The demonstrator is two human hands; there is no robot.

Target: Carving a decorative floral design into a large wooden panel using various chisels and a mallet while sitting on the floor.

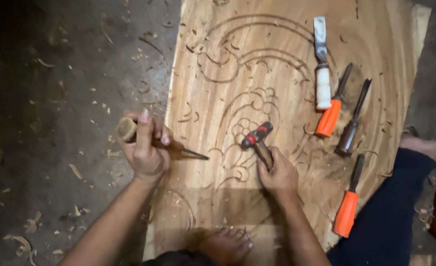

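Kneeling over a wide wooden slab (277, 64) that is lying on the floor (55, 98), the person is working at a scrolling flower pattern cut into its face. The left hand (146, 145) is wrapping its grip fully around the wooden handle of a chisel (171, 145), thumb up along the butt, with the blade slanting down so that its tip is touching the slab near the left edge. The right hand (279, 175) is closing its grip tight around the handle of a small hammer (258, 138), whose red and black head is hovering just beside the carved petals, right of the chisel tip. A bare foot (228, 244) is resting on the slab's near end. Four spare tools are lying on the slab's right side: a white-handled chisel (321, 69), an orange-handled chisel (332, 108), a dark-handled gouge (352, 123) and a second orange-handled chisel (348, 204). Wood shavings (28, 229) are littering the floor.
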